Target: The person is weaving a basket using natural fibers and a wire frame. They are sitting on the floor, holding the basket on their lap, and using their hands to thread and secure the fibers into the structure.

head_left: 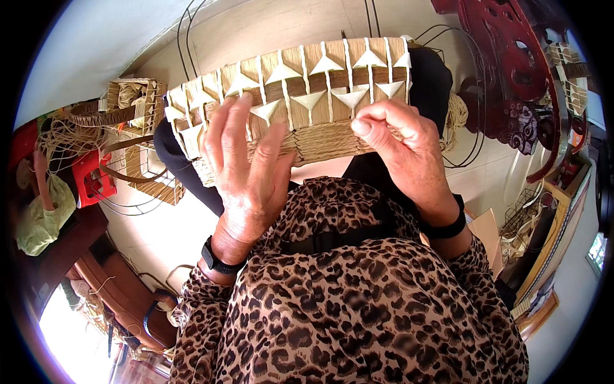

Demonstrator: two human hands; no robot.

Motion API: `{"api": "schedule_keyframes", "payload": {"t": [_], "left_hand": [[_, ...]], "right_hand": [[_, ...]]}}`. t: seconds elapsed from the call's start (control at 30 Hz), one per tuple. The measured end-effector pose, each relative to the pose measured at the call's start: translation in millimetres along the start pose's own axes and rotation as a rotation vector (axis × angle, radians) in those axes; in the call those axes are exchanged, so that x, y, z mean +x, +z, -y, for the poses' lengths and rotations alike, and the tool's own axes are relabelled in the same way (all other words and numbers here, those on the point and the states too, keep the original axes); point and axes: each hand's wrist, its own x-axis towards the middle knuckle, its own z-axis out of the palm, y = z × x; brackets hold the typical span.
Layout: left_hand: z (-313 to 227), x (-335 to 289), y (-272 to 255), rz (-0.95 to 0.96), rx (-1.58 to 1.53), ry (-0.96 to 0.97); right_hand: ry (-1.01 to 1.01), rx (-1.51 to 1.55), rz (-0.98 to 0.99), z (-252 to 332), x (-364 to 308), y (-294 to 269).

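Across my lap lies a woven straw basket, its side turned up. White cords run across its tan and brown bands, with rows of pale triangles between them. My left hand rests on the left part of the basket, fingers stretched and apart, holding nothing. At the basket's right part, my right hand is closed, thumb and forefinger pinched together by the lower row of triangles. What is between those fingertips, if anything, is too small to make out.
Left on the floor are another straw basket and a red plastic stool. Thin black wire frames stand beyond my knees. A coil of straw cord lies to the right, near dark red carved wooden furniture.
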Motion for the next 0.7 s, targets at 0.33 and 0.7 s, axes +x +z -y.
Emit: {"api": "schedule_keyframes", "payload": {"t": [0.33,0.7], "left_hand": [[-41,9,24,-0.024,0.015,0.136],[-47,6,42,-0.017,0.106,0.077]], "right_hand": [[0.264,0.104,-0.094,12,-3,-7],[0.123,-0.347,-0.016,24,-8,-12]]}}
